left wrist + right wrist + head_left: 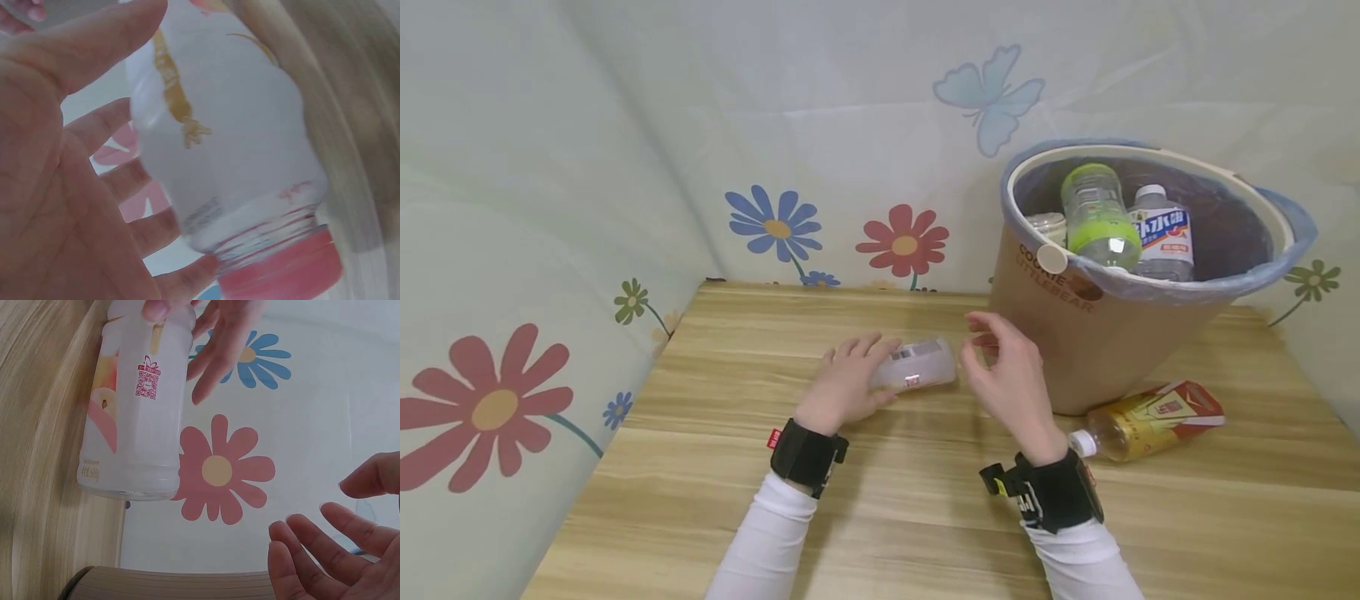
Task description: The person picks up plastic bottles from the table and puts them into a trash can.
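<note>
A whitish plastic drink bottle [917,364] with a peach picture on its label lies on its side over the wooden table. Its pink cap [281,269] shows in the left wrist view. My left hand [848,379] grips this bottle near the cap end, the thumb on one side and the fingers on the other. Just off the bottle's base is my right hand [1009,375], its fingers loosely bent and holding nothing. Whether the bottle is fully resting on the table or slightly raised, I cannot tell.
Behind my right hand stands a brown bin [1075,350] lined with a blue bag [1296,225]. Inside are a green-banded bottle [1097,212] and a blue-and-white labelled bottle [1165,233]. A yellow-and-red bottle [1150,425] lies at the bin's foot. Flowered cloth [850,150] borders the table [895,500].
</note>
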Demonstrator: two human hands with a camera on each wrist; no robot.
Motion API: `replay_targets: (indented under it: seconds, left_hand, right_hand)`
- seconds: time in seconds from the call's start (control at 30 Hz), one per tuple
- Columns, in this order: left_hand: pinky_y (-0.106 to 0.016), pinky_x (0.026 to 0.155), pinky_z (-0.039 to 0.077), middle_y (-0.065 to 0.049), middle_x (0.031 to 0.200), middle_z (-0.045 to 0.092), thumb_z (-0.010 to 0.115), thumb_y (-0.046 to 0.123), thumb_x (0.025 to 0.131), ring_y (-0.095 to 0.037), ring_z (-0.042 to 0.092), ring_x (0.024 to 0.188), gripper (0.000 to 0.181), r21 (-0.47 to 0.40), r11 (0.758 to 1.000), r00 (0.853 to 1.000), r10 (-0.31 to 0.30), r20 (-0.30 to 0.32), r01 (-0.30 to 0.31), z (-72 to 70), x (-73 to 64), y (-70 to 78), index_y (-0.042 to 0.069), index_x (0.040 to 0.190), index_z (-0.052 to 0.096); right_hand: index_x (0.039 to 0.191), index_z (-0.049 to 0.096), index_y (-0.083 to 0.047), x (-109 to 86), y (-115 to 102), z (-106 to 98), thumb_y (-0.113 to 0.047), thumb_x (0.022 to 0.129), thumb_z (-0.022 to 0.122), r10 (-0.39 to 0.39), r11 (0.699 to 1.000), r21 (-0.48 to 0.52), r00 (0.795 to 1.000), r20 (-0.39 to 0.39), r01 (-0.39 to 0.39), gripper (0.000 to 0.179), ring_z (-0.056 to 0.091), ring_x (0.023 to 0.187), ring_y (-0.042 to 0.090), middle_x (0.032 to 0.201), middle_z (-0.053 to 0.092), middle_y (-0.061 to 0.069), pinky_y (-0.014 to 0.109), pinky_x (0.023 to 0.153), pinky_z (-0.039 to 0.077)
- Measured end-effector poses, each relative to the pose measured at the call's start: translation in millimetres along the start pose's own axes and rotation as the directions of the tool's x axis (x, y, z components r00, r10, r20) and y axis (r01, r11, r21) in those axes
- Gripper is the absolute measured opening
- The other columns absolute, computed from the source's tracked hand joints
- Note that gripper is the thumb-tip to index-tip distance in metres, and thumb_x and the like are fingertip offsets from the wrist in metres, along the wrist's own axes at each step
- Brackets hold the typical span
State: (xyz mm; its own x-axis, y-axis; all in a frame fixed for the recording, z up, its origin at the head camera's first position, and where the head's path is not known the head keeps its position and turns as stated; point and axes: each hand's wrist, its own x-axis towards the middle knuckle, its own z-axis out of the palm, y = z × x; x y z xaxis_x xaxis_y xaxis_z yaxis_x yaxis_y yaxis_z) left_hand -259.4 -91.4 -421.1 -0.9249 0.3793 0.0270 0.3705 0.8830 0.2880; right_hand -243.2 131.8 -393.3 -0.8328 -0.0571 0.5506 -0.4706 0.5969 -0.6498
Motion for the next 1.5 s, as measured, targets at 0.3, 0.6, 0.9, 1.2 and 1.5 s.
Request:
replay_targets:
  seconds: [0.3,0.6,0.9,1.2,1.5]
  left_hand:
    - [-0.061,0.105,0.027,-0.011,0.149,0.035,0.073,0.039,0.080,-0.038,0.035,0.131,0.083,0.046,0.999,0.999,-0.017,0.036,0.015,5.0,2.5,2.2,0.025,0.149,0.029]
    - [-0.060,0.104,0.029,-0.009,0.146,0.040,0.073,0.041,0.079,-0.036,0.042,0.126,0.085,0.077,0.997,0.998,-0.021,0.052,0.017,8.8,5.8,7.0,0.026,0.150,0.029]
    - [-0.056,0.101,0.035,-0.009,0.139,0.047,0.074,0.033,0.080,-0.033,0.047,0.118,0.082,0.059,0.998,0.999,-0.011,0.050,0.008,9.3,8.0,9.6,0.024,0.149,0.030]
    - [-0.052,0.096,0.042,-0.009,0.134,0.051,0.073,0.033,0.082,-0.031,0.049,0.112,0.080,0.053,0.998,0.998,0.023,0.050,-0.026,10.7,7.5,6.9,0.024,0.149,0.030]
    - [-0.044,0.086,0.048,-0.010,0.129,0.054,0.073,0.033,0.081,-0.027,0.052,0.105,0.080,-0.078,0.997,0.992,0.005,-0.126,-0.015,-1.9,5.4,-0.1,0.023,0.148,0.031]
  right_hand:
    - [0.115,0.062,-0.004,0.9,-1,1,-0.010,0.086,0.059,-0.002,1.000,0.010,1.000,0.008,0.002,0.030,0.064,0.087,0.028,0.104,0.065,0.012,0.044,0.076,0.054]
    - [0.116,0.061,-0.004,1.7,-1,-1,-0.010,0.086,0.059,0.000,1.000,0.010,1.000,0.013,0.000,0.030,0.064,0.087,0.028,0.104,0.065,0.012,0.044,0.076,0.053]
    - [0.115,0.061,-0.005,2.3,-2,-3,-0.011,0.087,0.059,0.019,1.000,0.016,1.000,0.014,-0.019,0.029,0.063,0.088,0.025,0.105,0.065,0.012,0.043,0.078,0.054]
    - [0.115,0.062,-0.006,0.1,-1,-2,-0.011,0.087,0.059,0.024,1.000,0.019,1.000,0.008,-0.024,0.029,0.064,0.088,0.024,0.105,0.065,0.010,0.042,0.078,0.054]
    - [0.115,0.063,-0.005,0.4,0,0,-0.002,0.084,0.058,0.011,0.994,0.108,0.997,-0.073,-0.004,0.031,0.064,0.089,0.024,0.106,0.065,0.011,0.040,0.079,0.054]
